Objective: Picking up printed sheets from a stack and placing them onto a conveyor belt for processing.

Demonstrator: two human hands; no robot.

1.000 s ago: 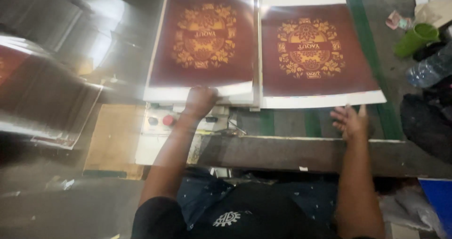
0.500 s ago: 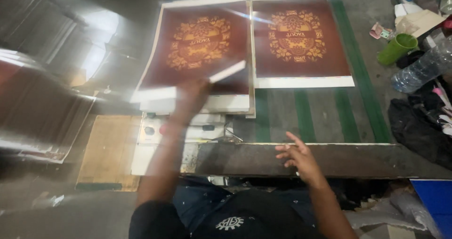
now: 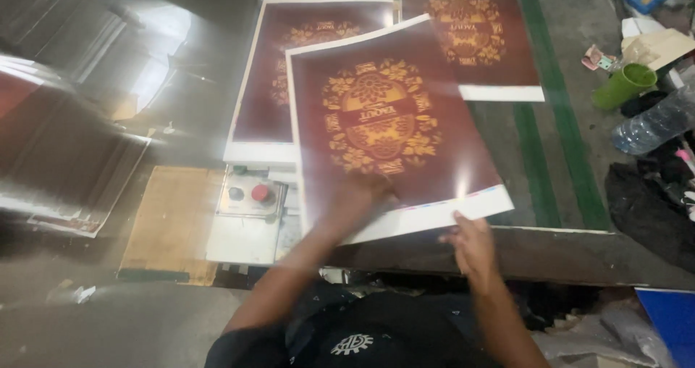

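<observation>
Left hand (image 3: 362, 198) grips the sheet (image 3: 387, 122) near its bottom edge; right hand (image 3: 470, 241) pinches its lower right margin, above the stack (image 3: 264, 85).

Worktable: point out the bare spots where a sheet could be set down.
Bare green belt lies between the printed sheet under both hands and the green cup. The right edge is crowded: cup, plastic bottle, dark cloth. The left holds a sheet stack.
</observation>
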